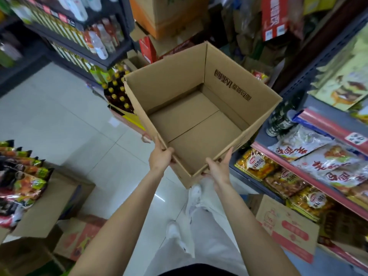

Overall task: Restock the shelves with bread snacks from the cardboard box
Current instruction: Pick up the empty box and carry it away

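Cardboard gripped at two points: fingers of the left hand (pixel 161 158) wrap over the near-left rim of the cardboard box (pixel 191 100), thumb inside the wall, pinching the board. Fingers of the right hand (pixel 219 166) clamp the near-right rim in the same way, thumb along the inner face, the other fingers hidden beneath the outer wall. Both bare forearms extend forward from the lower edge of the view. Held in the air above the tiled floor (pixel 65 124), the box is tilted with its open top toward the camera; its interior is bare, showing only the seam of the bottom flaps and printed characters on the far-right inner wall. Below the box, light trousers and white shoes (pixel 194 198) stand on the tiles. To the right, shelves (pixel 310 178) carry bagged bread snacks (pixel 256 163) in yellow-orange packets on the lower tier and pale bags above. To the left, racks hold bottles (pixel 99 40), and snack packets (pixel 22 176) lie on a carton. Further cartons are stacked behind the box.
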Motion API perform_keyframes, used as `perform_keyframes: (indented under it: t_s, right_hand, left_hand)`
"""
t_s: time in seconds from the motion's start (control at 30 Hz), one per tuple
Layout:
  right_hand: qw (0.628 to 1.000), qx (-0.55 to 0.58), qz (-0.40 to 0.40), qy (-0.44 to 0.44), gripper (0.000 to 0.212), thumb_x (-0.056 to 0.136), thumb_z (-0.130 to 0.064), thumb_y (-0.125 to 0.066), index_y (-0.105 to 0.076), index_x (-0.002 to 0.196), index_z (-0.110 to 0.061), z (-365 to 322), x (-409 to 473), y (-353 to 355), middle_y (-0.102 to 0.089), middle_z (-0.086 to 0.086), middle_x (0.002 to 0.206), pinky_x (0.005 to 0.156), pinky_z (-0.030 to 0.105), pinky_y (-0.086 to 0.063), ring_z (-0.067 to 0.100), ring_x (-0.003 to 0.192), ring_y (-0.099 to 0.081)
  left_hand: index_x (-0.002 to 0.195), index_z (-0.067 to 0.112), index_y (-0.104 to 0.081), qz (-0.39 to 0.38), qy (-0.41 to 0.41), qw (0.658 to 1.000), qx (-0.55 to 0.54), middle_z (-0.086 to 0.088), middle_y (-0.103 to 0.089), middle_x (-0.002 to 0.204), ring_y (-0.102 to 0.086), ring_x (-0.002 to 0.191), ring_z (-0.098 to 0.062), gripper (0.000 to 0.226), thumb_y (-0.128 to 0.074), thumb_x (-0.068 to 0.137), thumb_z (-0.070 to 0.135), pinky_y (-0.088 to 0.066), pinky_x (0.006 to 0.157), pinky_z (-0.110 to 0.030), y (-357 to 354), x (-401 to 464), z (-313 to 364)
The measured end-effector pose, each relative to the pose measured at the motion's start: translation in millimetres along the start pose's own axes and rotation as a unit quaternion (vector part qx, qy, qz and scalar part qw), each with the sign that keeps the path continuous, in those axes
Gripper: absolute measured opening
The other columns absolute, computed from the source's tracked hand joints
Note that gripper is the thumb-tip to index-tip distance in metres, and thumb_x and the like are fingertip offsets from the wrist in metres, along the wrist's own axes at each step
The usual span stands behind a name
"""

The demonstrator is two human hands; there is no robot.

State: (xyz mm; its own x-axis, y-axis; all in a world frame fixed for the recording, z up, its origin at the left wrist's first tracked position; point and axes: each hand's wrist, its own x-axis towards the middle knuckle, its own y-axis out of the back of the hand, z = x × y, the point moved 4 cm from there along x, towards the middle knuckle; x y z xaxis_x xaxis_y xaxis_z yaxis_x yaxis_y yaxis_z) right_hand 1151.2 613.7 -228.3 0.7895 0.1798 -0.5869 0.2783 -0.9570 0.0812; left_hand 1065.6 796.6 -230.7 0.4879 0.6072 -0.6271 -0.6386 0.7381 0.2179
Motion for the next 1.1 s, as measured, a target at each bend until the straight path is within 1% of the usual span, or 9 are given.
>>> perform_keyframes:
  t_s: [0.07, 0.2, 0.37, 0.53, 0.7, 0.77, 0.83, 0.97, 1.1]
  right_hand:
    - [1.0, 0.017, 0.011, 0.015, 0.103, 0.077, -0.01, -0.061, 0.007, 0.142, -0.053, -24.4, 23.1, 0.5, -0.028, 0.006, 0.153, 0.101, 0.053, -0.044, 0.027, 0.121, -0.05]
    - [0.998, 0.051, 0.022, 0.04, 0.103, 0.078, -0.006, -0.061, 0.006, 0.143, -0.053, -74.0, 78.5, 6.7, -0.031, 0.003, 0.15, 0.097, 0.055, -0.046, 0.027, 0.119, -0.051]
    - [0.991, 0.111, 0.017, 0.066, 0.103, 0.081, 0.002, -0.058, 0.004, 0.143, -0.051, -144.2, 155.5, 15.1, -0.03, 0.0, 0.15, 0.094, 0.055, -0.048, 0.027, 0.125, -0.048]
    - [0.983, 0.16, 0.029, 0.085, 0.099, 0.086, 0.009, -0.052, 0.005, 0.146, -0.046, -211.5, 221.7, 20.6, -0.028, 0.001, 0.152, 0.094, 0.055, -0.048, 0.027, 0.129, -0.044]
    - [0.977, 0.174, 0.079, 0.096, 0.097, 0.085, 0.006, -0.053, 0.002, 0.147, -0.045, -264.6, 288.4, 18.9, -0.036, 0.001, 0.145, 0.084, 0.043, -0.055, 0.024, 0.121, -0.05]
    - [0.975, 0.177, 0.099, 0.093, 0.097, 0.084, 0.003, -0.055, 0.0, 0.146, -0.047, -286.6, 318.4, 16.5, -0.032, 0.0, 0.148, 0.084, 0.044, -0.056, 0.026, 0.122, -0.051]
    - [0.976, 0.166, 0.108, 0.087, 0.096, 0.086, 0.003, -0.054, 0.002, 0.147, -0.045, -310.3, 348.7, 15.3, -0.029, -0.005, 0.147, 0.08, 0.04, -0.057, 0.026, 0.121, -0.051]
    - [0.968, 0.191, 0.145, 0.075, 0.097, 0.086, 0.004, -0.054, 0.003, 0.146, -0.046, -352.2, 402.3, 11.1, -0.031, -0.007, 0.141, 0.089, 0.047, -0.052, 0.023, 0.118, -0.05]
    - [0.96, 0.205, 0.18, 0.058, 0.095, 0.089, 0.004, -0.052, 0.007, 0.148, -0.042, -385.1, 451.0, 4.6, -0.05, -0.007, 0.124, 0.08, 0.04, -0.055, 0.012, 0.087, -0.062]
  left_hand:
    - [0.137, 0.05, -0.031, -0.005, -0.025, 1.0, -0.008, 0.007, -0.068, 0.092, -0.071, 0.074, -0.024, 0.079, -0.054, 0.065, 0.029, -0.054, 0.086, -0.045, -13.9, 23.0, 29.6]
    - [0.142, 0.04, -0.034, -0.027, -0.065, 0.996, -0.051, 0.0, -0.073, 0.091, -0.071, 0.076, -0.024, 0.077, -0.057, 0.074, 0.014, -0.059, 0.074, -0.045, -51.8, 62.4, 93.6]
    - [0.145, 0.043, -0.025, -0.053, -0.088, 0.994, -0.046, -0.001, -0.073, 0.097, -0.072, 0.081, -0.025, 0.079, -0.06, 0.078, 0.019, -0.058, 0.078, -0.046, -102.2, 120.3, 176.5]
    - [0.148, 0.035, -0.021, -0.077, -0.115, 0.988, -0.067, 0.002, -0.066, 0.112, -0.069, 0.09, -0.022, 0.077, -0.055, 0.087, 0.003, -0.058, 0.077, -0.039, -147.8, 168.1, 261.9]
    - [0.148, 0.037, -0.02, -0.09, -0.125, 0.987, -0.034, 0.011, -0.068, 0.093, -0.068, 0.083, -0.012, 0.079, -0.056, 0.086, 0.004, -0.057, 0.064, -0.024, -184.3, 230.2, 331.3]
    - [0.147, 0.039, -0.02, -0.106, -0.131, 0.986, -0.016, 0.006, -0.07, 0.099, -0.07, 0.08, -0.014, 0.08, -0.058, 0.084, 0.008, -0.059, 0.072, -0.032, -202.4, 261.9, 359.1]
    - [0.148, 0.041, -0.018, -0.121, -0.126, 0.985, 0.009, 0.001, -0.069, 0.109, -0.07, 0.087, -0.021, 0.081, -0.06, 0.083, 0.014, -0.057, 0.082, -0.041, -220.3, 293.8, 387.5]
    - [0.149, 0.037, -0.015, -0.174, -0.102, 0.979, 0.037, -0.005, -0.064, 0.121, -0.067, 0.097, -0.021, 0.078, -0.058, 0.089, 0.013, -0.057, 0.085, -0.039, -254.0, 352.0, 438.9]
    - [0.149, 0.04, -0.013, -0.195, -0.109, 0.971, 0.082, 0.005, -0.063, 0.11, -0.065, 0.082, -0.009, 0.076, -0.056, 0.091, 0.015, -0.057, 0.075, -0.027, -285.3, 402.7, 486.0]
